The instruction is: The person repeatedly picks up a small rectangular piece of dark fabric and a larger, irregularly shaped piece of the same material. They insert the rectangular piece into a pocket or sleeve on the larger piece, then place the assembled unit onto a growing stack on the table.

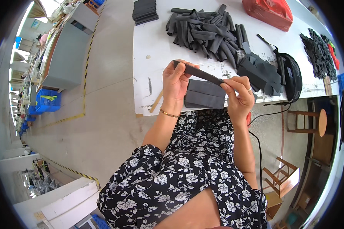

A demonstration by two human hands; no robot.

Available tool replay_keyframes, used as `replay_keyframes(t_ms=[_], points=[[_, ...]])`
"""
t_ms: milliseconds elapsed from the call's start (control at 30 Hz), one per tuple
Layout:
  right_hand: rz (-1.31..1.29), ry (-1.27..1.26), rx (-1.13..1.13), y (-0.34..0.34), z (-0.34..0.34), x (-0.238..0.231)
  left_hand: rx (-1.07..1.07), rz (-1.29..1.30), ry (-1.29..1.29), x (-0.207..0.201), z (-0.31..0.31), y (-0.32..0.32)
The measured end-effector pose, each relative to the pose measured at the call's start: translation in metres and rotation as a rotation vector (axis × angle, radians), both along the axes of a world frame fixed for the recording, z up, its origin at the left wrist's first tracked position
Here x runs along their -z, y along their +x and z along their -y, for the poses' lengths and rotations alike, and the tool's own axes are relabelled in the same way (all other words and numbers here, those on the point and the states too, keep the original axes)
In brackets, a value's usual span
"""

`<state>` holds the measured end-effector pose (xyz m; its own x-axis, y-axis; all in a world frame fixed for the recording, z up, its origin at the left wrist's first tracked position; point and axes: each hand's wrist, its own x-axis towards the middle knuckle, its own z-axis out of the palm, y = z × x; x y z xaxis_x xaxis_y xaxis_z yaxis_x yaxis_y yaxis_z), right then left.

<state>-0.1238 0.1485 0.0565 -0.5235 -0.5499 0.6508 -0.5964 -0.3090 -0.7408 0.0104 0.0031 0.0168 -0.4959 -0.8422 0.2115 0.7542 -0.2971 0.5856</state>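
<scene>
A narrow black fabric strip [202, 74] is stretched between my two hands above the table's near edge. My left hand [176, 78] pinches its left end between thumb and fingers. At the other end, the fingertips of my right hand [239, 93] are closed on it. Beneath the strip lies a flat stack of black fabric pieces [204, 93], partly hidden by my hands. Farther back is a large heap of rolled black fabric tubes [206, 32]. Flat black pieces [258, 72] are spread to the right of my right hand.
A neat black stack [144, 11] sits at the table's far left. At the back right is a red plastic bag [269, 13]. A black pouch [292, 76] with a cord lies at the right, near another dark heap [319, 53]. Wooden stools [284, 177] stand on the floor.
</scene>
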Motion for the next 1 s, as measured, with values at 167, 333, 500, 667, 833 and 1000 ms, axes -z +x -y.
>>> replay_keyframes(t_ms=[167, 333, 500, 667, 833, 1000], points=[[0.004, 0.0, -0.057, -0.004, -0.003, 0.003, 0.0, 0.038, -0.011, -0.003, -0.003, 0.016], [0.436, 0.101, -0.137, -0.01, 0.0, 0.02, -0.028, 0.091, -0.041, -0.003, -0.005, 0.014], [0.604, 0.251, -0.078, -0.02, 0.007, 0.029, -0.144, 0.388, -0.041, -0.001, -0.004, 0.009], [0.534, 0.453, -0.007, -0.034, -0.003, 0.07, -0.213, 0.691, -0.047, 0.035, -0.016, 0.011], [0.197, 0.65, 0.206, -0.036, 0.001, 0.114, -0.336, 1.165, -0.474, 0.092, -0.008, 0.007], [-0.031, 0.662, 0.384, -0.058, -0.019, 0.115, -0.569, 1.086, -0.454, 0.084, 0.038, -0.018]])
